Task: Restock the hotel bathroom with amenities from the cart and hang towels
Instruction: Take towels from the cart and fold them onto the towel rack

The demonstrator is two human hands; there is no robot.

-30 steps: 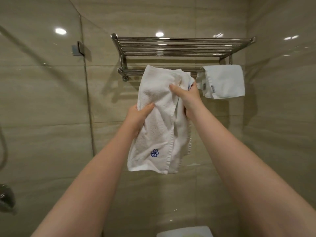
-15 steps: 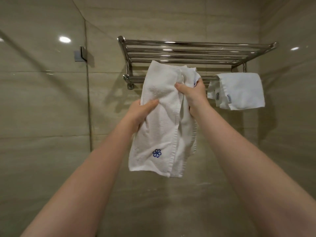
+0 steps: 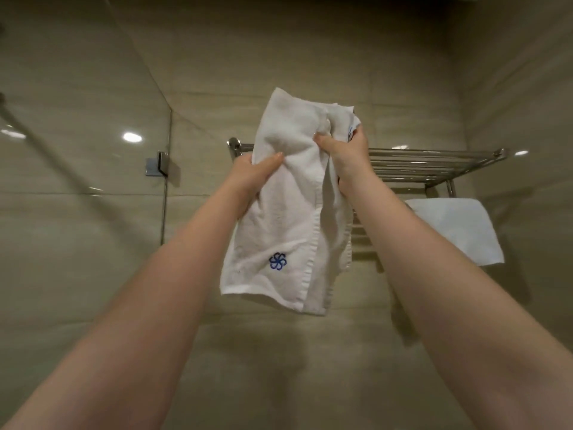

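White terry filled both grips. My left hand (image 3: 251,175) clamped its thumb on the front of the hand towel (image 3: 288,218), its other fingers hidden behind the cloth. My right hand (image 3: 344,153) pinched the bunched folds just beside it. The towel hung below my fingers, its blue flower emblem (image 3: 277,261) facing me. The chrome towel rack (image 3: 428,166) stood behind them. Below and to the right of my right hand, a folded white towel (image 3: 455,228) was draped on the lower rail. I judged the hanging half done: one towel up, this one not yet on a rail. No cart amenities were in view.
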